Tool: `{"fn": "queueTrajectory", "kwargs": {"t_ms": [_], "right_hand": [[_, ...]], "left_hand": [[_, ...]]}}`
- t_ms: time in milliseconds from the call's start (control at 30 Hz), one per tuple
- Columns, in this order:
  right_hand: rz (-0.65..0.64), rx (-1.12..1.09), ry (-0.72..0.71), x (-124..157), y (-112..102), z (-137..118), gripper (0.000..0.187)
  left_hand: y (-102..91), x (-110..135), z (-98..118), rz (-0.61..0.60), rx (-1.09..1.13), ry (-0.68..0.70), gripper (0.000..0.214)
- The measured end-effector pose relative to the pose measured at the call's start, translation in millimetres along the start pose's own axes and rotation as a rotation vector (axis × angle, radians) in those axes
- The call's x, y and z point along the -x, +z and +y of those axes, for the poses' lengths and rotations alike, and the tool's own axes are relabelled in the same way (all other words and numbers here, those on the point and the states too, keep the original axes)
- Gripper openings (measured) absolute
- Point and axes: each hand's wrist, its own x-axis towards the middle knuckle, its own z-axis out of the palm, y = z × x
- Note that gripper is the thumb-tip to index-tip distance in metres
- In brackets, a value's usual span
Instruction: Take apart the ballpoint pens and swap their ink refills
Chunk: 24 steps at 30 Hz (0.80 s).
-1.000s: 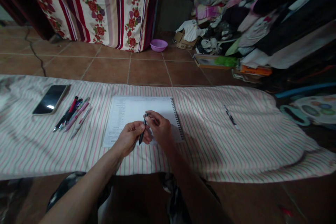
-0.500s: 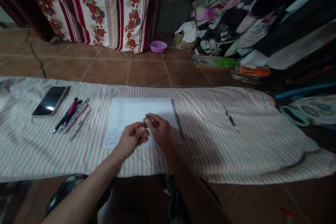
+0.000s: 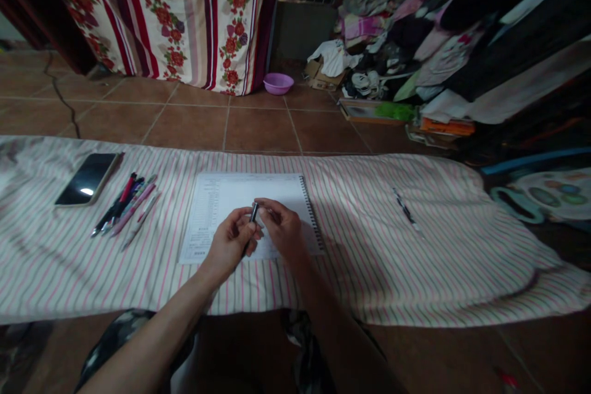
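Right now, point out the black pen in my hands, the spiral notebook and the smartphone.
Black pen [image 3: 254, 212]: head view, its exposed upper length.
Spiral notebook [image 3: 261, 189]: head view, white page toward the far edge.
Smartphone [image 3: 87, 178]: head view, middle of the dark screen.

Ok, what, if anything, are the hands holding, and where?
A pen: the left hand holds its lower part; the right hand is at its upper end, its grip unclear.

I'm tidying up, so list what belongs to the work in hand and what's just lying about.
In use:
dark pen, between left hand and right hand
spiral notebook beneath, probably

Lying about, apparently:
phone
bunch of pens
lone pen at right
purple basin
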Motion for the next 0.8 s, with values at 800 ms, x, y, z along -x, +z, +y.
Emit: {"fn": "queueTrajectory", "kwargs": {"t_ms": [800], "right_hand": [[-0.006,0.013,-0.037,0,-1,2,0.033]], "left_hand": [[-6.5,0,3,-0.035,-0.118,-0.015,0.061]]}}
